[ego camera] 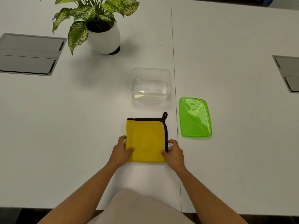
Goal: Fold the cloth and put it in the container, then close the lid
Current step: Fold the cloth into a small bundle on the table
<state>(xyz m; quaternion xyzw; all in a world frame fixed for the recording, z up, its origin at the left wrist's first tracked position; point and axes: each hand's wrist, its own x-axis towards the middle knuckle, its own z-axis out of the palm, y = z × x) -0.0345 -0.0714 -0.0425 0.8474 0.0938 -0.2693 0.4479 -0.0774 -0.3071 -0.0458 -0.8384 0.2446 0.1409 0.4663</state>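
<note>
- Cloth (146,139): yellow, plush-looking, folded to a roughly square pad, lying flat on the white table (80,126). Black trim runs along its far edge and right edge; a small black hanging loop sticks out at the far right corner. Near edge is a plain yellow fold, no trim showing.
- Left hand (120,153): at the cloth's near left corner, thumb on top of the yellow face, fingers curled around the left edge. Grip is closed on the cloth, pinch style.
- Right hand (174,152): at the cloth's near right corner, thumb on top by the black trim, fingers wrapped round the right edge. Grip likewise closed on the cloth.
- Container (150,85): clear plastic, rectangular with rounded corners, open top, nothing inside; sits just beyond the cloth's far edge, apart from it.
- Lid (195,117): translucent green, rectangular, moulded oval at centre; lies flat to the right of the cloth, past the table seam, not touching cloth or container.
- Potted plant (100,26): white pot, speckled green leaves, well beyond the cloth and to its left.
- Grey panels set in the table, far left (29,54) and far right (288,73) of the cloth.
</note>
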